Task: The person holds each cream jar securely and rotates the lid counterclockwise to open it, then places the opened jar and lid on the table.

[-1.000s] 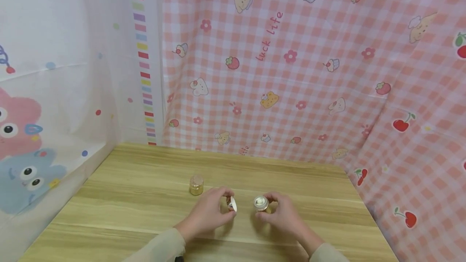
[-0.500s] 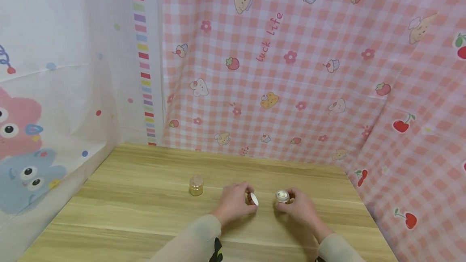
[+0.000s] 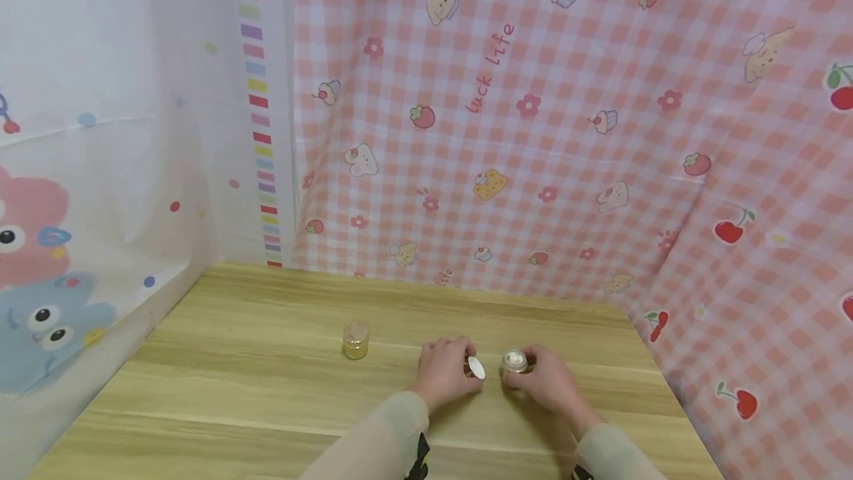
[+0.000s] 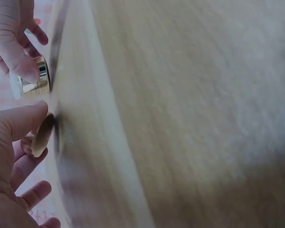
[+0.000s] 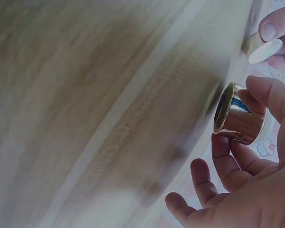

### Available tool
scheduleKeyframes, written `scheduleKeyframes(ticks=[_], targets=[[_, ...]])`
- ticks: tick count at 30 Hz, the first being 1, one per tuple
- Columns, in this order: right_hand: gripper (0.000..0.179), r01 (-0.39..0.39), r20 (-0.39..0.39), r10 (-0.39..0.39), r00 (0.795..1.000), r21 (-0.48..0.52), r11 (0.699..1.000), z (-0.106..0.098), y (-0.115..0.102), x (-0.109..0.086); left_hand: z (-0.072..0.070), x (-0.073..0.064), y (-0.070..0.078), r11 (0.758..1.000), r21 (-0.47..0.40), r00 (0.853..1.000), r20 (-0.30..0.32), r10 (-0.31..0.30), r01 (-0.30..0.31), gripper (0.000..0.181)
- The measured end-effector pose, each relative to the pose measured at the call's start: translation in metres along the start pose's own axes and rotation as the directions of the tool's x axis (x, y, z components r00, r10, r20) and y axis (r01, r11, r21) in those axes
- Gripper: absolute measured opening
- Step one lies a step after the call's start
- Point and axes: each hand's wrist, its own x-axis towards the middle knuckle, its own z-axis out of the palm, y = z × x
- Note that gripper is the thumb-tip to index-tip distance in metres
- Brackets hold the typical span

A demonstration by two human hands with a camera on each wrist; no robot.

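My left hand [image 3: 441, 375] pinches a round jar lid [image 3: 476, 368] between thumb and fingers, tilted so its white inner face points to the right. Just right of it, my right hand [image 3: 552, 382] grips a small gold jar [image 3: 514, 363] around its side. This jar is upright and uncovered, with something whitish inside its mouth. In the right wrist view the shiny gold wall of the jar [image 5: 242, 121] shows between thumb and fingers, and the lid [image 5: 266, 51] is a short gap away. Whether the jar touches the table cannot be told.
A second small gold jar [image 3: 356, 341], with its top covered, stands on the wooden table [image 3: 266, 391] left of my hands. A pink checked cloth [image 3: 506, 139] hangs behind the table, and a white printed cloth [image 3: 133, 169] hangs along the left.
Both hands have moved to the right across the table, the left with the lid and the right with the open jar. Lid and jar are now closer together. The second jar stays put.
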Motion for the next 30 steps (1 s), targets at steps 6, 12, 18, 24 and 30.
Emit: scheduleKeyframes(ticks=[6, 12, 18, 24, 30], targets=[[0.049, 0.016, -0.014, -0.017, 1.000, -0.026, 1.000, 0.003, -0.003, 0.000, 0.002, 0.004, -0.003, 0.999, 0.019, 0.999, -0.030, -0.046, 0.046, 0.046], [0.048, 0.025, 0.010, -0.025, 1.000, -0.004, 1.000, 0.008, -0.008, 0.002, 0.003, 0.008, -0.003, 0.997, 0.032, 0.995, -0.075, -0.070, 0.073, 0.047], [0.051, 0.016, 0.009, -0.016, 1.000, -0.002, 1.000, 0.011, -0.009, 0.002, 0.003, 0.007, 0.000, 0.995, 0.025, 0.991, -0.098, -0.092, 0.095, 0.049], [0.057, 0.051, -0.006, -0.051, 0.999, -0.021, 0.998, 0.009, -0.006, -0.001, 0.004, 0.004, -0.001, 0.997, 0.010, 0.990, -0.116, -0.075, 0.077, 0.049], [0.074, 0.062, 0.015, -0.062, 0.998, -0.036, 0.997, 0.003, 0.002, -0.007, 0.000, -0.001, -0.005, 0.999, 0.013, 0.995, -0.089, -0.034, 0.036, 0.053]])
